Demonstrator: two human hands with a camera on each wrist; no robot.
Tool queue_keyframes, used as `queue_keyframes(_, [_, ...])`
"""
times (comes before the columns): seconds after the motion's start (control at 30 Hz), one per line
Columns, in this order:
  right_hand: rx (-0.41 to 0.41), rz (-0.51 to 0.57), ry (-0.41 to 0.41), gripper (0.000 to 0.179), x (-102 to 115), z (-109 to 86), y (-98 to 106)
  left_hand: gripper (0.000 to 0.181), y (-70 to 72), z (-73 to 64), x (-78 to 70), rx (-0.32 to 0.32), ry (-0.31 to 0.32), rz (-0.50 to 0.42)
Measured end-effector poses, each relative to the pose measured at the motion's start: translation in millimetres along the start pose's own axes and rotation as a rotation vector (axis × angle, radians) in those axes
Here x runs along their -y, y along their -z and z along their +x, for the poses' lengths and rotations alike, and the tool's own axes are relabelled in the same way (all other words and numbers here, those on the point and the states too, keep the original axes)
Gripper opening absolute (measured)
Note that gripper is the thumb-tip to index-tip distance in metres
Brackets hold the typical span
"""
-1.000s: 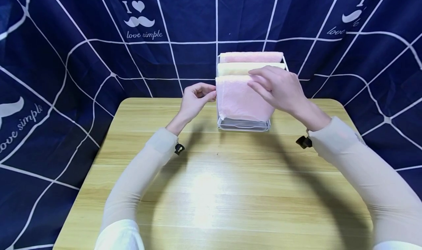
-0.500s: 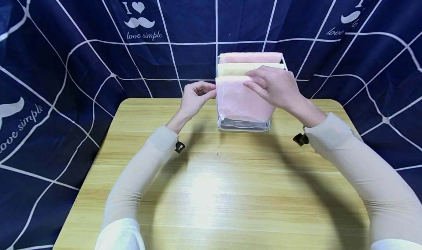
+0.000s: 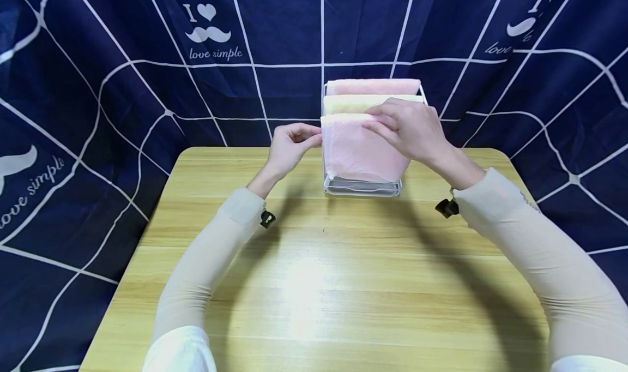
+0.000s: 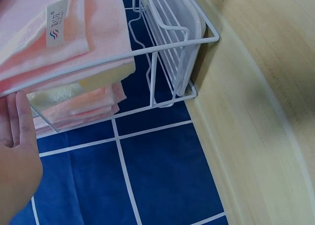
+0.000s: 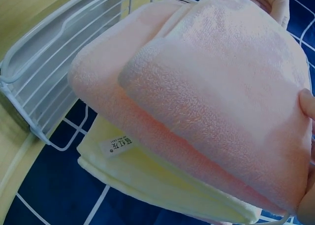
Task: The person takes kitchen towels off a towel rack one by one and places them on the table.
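Note:
A folded pink towel (image 3: 363, 148) hangs over the front bar of a white wire rack (image 3: 363, 186). My left hand (image 3: 290, 148) pinches its left edge by thumb and forefinger, with the fingers beside the rack's side rail in the left wrist view. At the upper right part of the same towel, my right hand (image 3: 409, 126) has its thumb on the front face and its fingers over the top edge. Behind it hang a yellow towel (image 3: 343, 105) and another pink towel (image 3: 373, 86). In the left wrist view a small label (image 4: 56, 22) shows on the pink cloth.
The rack stands at the back edge of a wooden table (image 3: 304, 274), close to a dark blue curtain (image 3: 284, 34) with white lines. A white tray (image 4: 189, 38) sits in the rack's base.
My right hand has shifted slightly left along the front pink towel since a second ago and holds still over the last half second. My left hand stays at the towel's edge.

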State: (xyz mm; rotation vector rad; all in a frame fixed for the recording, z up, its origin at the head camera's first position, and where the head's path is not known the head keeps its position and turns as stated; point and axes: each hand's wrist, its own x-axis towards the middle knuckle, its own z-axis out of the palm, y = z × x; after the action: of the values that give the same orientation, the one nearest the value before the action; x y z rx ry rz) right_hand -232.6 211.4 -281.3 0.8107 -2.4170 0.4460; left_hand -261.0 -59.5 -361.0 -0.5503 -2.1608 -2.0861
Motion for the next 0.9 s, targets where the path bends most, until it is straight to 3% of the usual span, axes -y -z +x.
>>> queue_keyframes(0.2, [-0.012, 0.005, -0.007, 0.024, 0.3, 0.6, -0.6, 0.016, 0.6, 0.2, 0.1, 0.005, 0.02, -0.004])
queue_keyframes(0.9, [-0.132, 0.034, 0.045, 0.019, -2.6, -0.7, -2.2, 0.018, 0.9, -0.5, 0.4, 0.021, -0.011, 0.018])
